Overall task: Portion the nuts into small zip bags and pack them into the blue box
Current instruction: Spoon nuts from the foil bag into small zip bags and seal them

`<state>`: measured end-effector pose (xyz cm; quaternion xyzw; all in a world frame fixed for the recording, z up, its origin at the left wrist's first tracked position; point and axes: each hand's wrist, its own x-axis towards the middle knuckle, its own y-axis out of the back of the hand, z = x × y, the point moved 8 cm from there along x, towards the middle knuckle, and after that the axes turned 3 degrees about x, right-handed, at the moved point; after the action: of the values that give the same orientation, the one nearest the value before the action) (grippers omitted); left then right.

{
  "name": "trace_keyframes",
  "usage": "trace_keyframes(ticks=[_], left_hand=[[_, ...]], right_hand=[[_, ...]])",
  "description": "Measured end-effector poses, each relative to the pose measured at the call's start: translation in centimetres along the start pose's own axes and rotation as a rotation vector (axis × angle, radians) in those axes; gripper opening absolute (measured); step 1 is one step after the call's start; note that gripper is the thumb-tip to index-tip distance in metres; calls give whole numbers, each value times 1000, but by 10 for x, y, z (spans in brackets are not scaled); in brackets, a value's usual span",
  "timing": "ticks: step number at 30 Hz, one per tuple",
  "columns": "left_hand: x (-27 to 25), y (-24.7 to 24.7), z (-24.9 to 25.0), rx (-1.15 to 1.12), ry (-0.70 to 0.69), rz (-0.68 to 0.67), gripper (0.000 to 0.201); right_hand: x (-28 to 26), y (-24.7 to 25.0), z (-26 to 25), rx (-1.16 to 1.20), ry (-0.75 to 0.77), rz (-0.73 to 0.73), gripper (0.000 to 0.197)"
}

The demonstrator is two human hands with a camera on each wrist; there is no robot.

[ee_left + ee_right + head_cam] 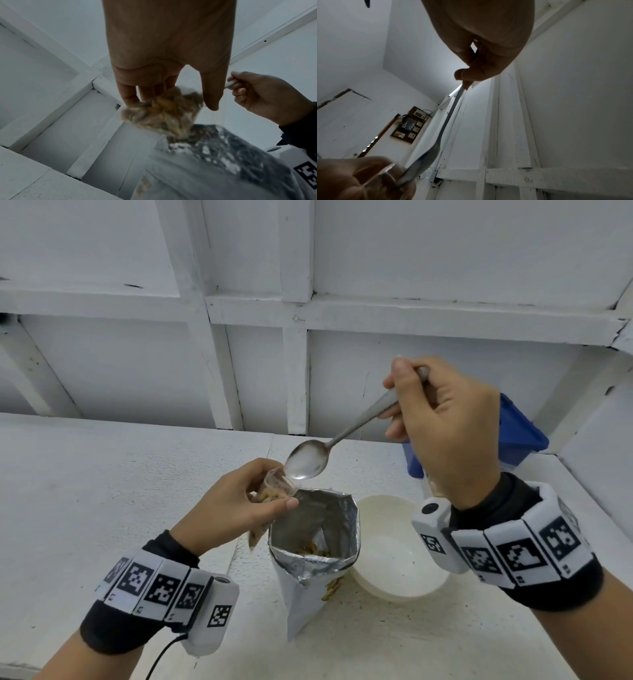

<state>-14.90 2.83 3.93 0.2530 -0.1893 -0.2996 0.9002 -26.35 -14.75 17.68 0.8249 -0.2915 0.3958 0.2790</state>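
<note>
Blue box (520, 436) – half behind right hand (445, 433)

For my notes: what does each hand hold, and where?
Left hand pinches the small zip bag near its mouth; right hand grips the spoon by its handle end.

White bowl (400, 546) (empty) on white table (102, 491).

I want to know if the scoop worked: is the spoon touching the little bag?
Touching. The head view shows the spoon bowl resting against the little bag's open mouth, with no gap.
</note>
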Motion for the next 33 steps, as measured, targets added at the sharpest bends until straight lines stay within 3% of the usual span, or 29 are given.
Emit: trace_keyframes(ticks=[8,13,20,25,29,31,33], left_hand=[[16,13,0,14,-7,48,51],[33,11,3,35,-16,43,52],[50,-3,14,90,-33,12,33],[53,-3,26,119,-78,22,26],[56,4,40,129,-120,67,24],[56,8,49,118,-142,92,34],[57,12,61,90,-161,122,46]], right_hand=[[-38,63,86,-117,-366,106,27],[-106,74,149,-245,-670,25,26],[-165,61,193,-288,-882,-88,16],[-166,59,196,-432,-847,-169,11],[-150,51,186,-719,-649,-323,16],[-140,44,176,-830,-582,-392,19],[-124,33,160,-791,-503,-405,21]])
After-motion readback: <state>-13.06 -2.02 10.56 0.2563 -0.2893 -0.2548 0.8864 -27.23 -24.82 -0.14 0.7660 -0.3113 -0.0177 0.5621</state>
